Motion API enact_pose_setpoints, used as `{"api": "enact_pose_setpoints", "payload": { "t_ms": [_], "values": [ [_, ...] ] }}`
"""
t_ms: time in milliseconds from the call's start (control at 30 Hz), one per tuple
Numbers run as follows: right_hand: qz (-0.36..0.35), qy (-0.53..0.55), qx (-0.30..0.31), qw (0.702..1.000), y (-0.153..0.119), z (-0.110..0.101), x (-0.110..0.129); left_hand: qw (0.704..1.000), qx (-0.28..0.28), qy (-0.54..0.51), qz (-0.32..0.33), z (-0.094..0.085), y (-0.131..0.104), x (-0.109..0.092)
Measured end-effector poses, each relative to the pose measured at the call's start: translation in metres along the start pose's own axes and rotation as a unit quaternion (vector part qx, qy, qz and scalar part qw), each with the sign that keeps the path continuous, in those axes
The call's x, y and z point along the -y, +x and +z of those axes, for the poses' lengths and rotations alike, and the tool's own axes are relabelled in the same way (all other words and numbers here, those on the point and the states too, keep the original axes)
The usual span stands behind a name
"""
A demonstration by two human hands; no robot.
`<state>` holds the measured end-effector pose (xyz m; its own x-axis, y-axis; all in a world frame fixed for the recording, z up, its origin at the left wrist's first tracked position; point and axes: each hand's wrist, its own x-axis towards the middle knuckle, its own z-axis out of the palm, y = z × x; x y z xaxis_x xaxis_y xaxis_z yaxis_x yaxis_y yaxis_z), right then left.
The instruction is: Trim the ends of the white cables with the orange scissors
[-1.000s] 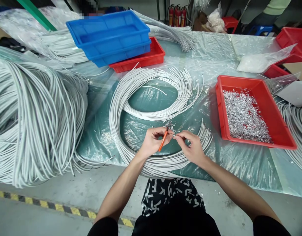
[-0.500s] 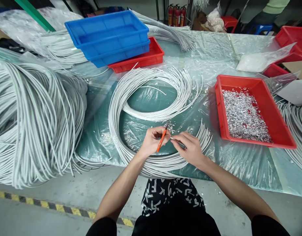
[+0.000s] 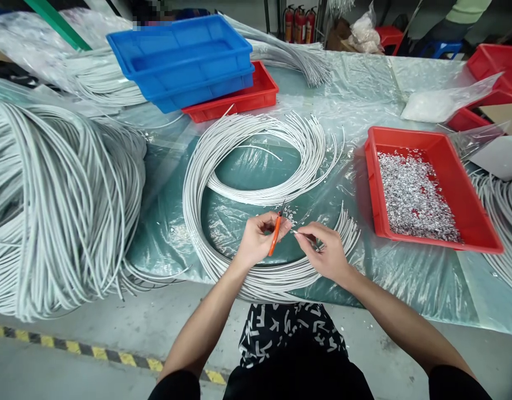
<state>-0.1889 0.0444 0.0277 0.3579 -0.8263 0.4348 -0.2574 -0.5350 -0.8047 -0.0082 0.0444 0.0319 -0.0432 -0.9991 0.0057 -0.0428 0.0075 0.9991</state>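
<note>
My left hand is closed around orange-handled cutters, whose dark narrow tip points away from me. My right hand pinches the thin end of a white cable close to the left fingertips. How the left fingers touch that cable cannot be made out. Beneath both hands lies a coiled bundle of white cables, its cut ends fanned at the right. Another looped part of the bundle rests just beyond. Small silvery scraps are scattered on the table by the tool tip.
A red tray of shiny small pieces stands at the right. Blue trays sit on a red tray at the back. A large heap of grey-white cables fills the left. A plastic bag lies back right.
My right hand has shifted slightly right, and its fingertips are a little farther from the left hand's. The cutters remain in my left hand, slightly more upright.
</note>
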Motion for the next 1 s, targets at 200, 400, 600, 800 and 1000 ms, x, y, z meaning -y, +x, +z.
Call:
{"api": "enact_pose_setpoints", "payload": {
  "t_ms": [200,400,600,800,1000],
  "values": [
    [0.062,0.069,-0.014,0.996,0.002,-0.014,0.002,0.99,0.089,0.096,0.054,-0.001,-0.004,-0.004],
    [0.046,0.076,-0.022,0.996,0.003,-0.017,0.001,0.969,0.138,0.182,0.097,0.001,-0.004,-0.001],
    [0.031,0.073,-0.032,0.996,0.003,-0.016,0.001,0.97,0.151,0.172,0.085,-0.001,-0.005,0.001],
    [0.027,0.057,-0.039,0.997,0.002,-0.016,0.0,0.973,0.143,0.163,0.078,0.0,-0.004,0.001],
    [0.024,0.057,-0.039,0.997,0.002,-0.015,-0.001,0.974,0.142,0.155,0.083,-0.001,-0.004,0.001]
  ]
}}
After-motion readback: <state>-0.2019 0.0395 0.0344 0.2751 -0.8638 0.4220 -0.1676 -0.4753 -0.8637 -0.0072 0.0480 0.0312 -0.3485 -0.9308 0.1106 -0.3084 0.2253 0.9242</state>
